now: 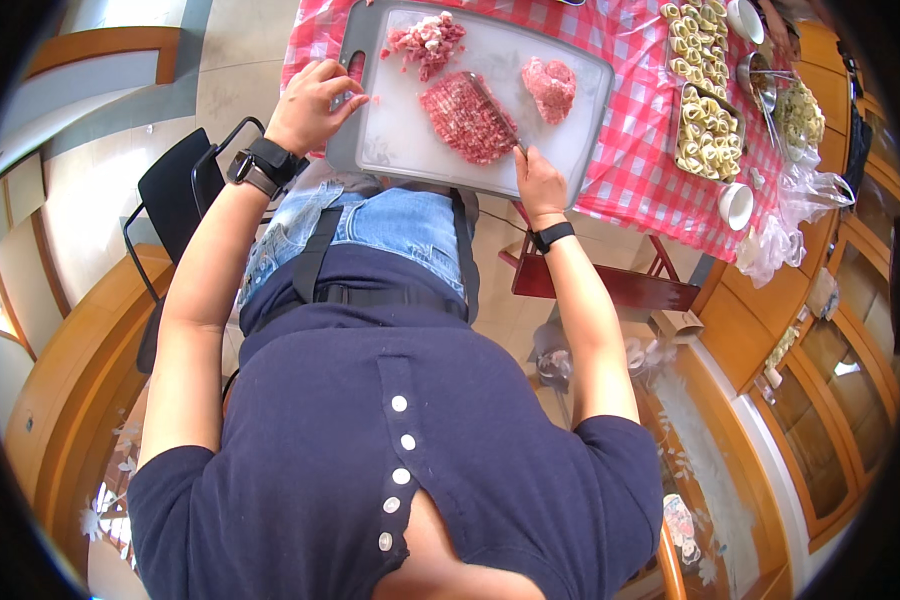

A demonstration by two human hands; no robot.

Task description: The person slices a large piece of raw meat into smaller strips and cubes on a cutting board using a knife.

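Observation:
A white cutting board with a grey rim (570, 161) lies at the near edge of the table. My right hand (541, 184) grips the handle of a knife (493, 109), whose blade lies across a flattened mound of minced meat (457, 124). My left hand (315, 105) hovers by the board's left rim, near the handle slot, thumb and fingers slightly apart, with no object visible in it. Behind the mince is a pile of coarser chopped meat with pale fat (427, 45). To the right sits a smooth lump of finely minced meat (551, 88).
A red-and-white checked cloth (637, 172) covers the table. On its right stand trays of folded dumplings (709, 135), white bowls (735, 206), a metal bowl (756, 79) and plastic bags (810, 195). Another person's hand (778, 30) shows at the far right. A black chair (180, 187) stands left.

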